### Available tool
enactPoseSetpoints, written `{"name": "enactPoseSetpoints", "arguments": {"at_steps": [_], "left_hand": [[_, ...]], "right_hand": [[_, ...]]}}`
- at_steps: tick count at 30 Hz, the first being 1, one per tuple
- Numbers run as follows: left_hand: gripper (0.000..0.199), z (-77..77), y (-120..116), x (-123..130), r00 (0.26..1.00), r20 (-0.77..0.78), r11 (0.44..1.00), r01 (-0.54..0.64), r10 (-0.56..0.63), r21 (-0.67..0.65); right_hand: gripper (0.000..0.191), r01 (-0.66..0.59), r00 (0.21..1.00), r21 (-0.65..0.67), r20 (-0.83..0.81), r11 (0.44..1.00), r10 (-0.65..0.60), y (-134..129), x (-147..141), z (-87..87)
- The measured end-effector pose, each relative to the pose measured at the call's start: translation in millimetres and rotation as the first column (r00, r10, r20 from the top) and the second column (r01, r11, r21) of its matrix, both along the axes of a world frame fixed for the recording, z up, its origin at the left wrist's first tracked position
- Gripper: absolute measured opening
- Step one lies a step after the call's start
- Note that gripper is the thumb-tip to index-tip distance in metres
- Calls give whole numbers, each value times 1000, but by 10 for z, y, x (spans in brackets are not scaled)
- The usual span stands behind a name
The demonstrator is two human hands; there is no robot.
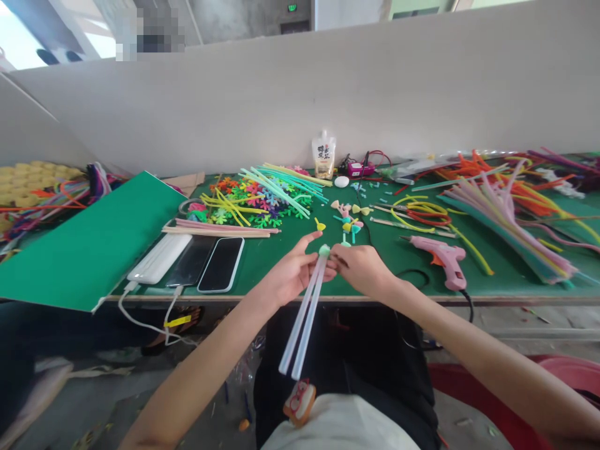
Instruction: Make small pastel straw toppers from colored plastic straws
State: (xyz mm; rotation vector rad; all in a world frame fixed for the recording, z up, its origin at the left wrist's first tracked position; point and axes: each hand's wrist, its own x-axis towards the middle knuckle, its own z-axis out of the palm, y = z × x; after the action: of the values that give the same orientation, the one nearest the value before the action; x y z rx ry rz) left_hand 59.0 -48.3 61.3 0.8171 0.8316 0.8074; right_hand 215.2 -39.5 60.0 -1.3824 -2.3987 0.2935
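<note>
My left hand (296, 272) is curled under two long, pale straw-like tubes (305, 319), with its index finger stretched out. The tubes meet at a small mint-green piece (324, 250) at their top, and their lower ends hang over my lap. My right hand (363, 269) pinches close beside that green piece; what lies between its fingertips is hidden. Just beyond the hands are a small yellow piece (320, 225) and several small pastel bow-like pieces (349, 219). To the right lies a pink glue gun (443, 256) with a dark cord.
A pile of colourful flower-like pieces and tubes (262, 197) lies at the back left. Two phones, one being a white-edged phone (221, 265), lie beside a white power bank (159, 257). A green board (94, 244) overhangs the left edge. Bundled tubes (510, 219) occupy the right.
</note>
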Motion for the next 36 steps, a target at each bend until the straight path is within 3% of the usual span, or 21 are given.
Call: {"name": "enactPoseSetpoints", "arguments": {"at_steps": [3, 5, 7, 9, 10, 12, 14, 17, 20, 24, 28, 31, 34, 36], "left_hand": [[33, -76, 1, -51, 994, -24, 989, 112, -110, 95], [18, -130, -1, -47, 979, -185, 958, 129, -82, 257], [8, -166, -1, -28, 889, -453, 872, 170, 66, 459], [13, -178, -2, -10, 718, -646, 745, 276, 260, 607], [16, -178, -5, -5, 647, -683, 682, 332, 339, 652], [19, -177, -12, -2, 578, -696, 594, 402, 425, 697], [21, -185, -17, -4, 568, -693, 569, 419, 443, 707], [23, -218, -15, 0, 602, -689, 630, 364, 403, 686], [29, -240, -9, 19, 712, -644, 761, 244, 281, 602], [30, -178, -31, 48, 904, -428, 967, 91, 21, 240], [26, -85, -65, 44, 973, -207, 994, 88, -101, -69], [24, -78, -71, 28, 990, -72, 977, 106, -121, -184], [26, -98, -66, 23, 987, 54, 943, 159, -149, -291], [29, -98, -71, 27, 975, 108, 908, 218, -192, -358]], "right_hand": [[15, 0, 979, -259, -195, 966, -53, 78, 58, -25], [14, -86, 952, -416, -303, 905, -49, 108, 84, -42], [14, -175, 917, -522, -395, 835, -55, 120, 95, -67], [13, -237, 874, -578, -478, 781, -88, 120, 93, -98], [13, -263, 853, -597, -511, 758, -107, 118, 90, -112], [11, -291, 824, -621, -549, 728, -139, 107, 83, -131], [11, -295, 826, -626, -547, 722, -138, 87, 77, -131], [12, -280, 857, -591, -509, 757, -80, 34, 69, -94], [15, -225, 907, -492, -421, 841, -3, -36, 59, -43], [16, -229, 946, -245, -284, 942, 156, -113, 57, -6], [20, -308, 946, -22, -111, 951, 304, -167, 78, 4], [24, -367, 930, 248, 81, 897, 358, -208, 89, 25], [30, -455, 890, 507, 238, 732, 389, -243, 84, 74], [32, -494, 869, 608, 317, 622, 380, -251, 79, 119]]}}
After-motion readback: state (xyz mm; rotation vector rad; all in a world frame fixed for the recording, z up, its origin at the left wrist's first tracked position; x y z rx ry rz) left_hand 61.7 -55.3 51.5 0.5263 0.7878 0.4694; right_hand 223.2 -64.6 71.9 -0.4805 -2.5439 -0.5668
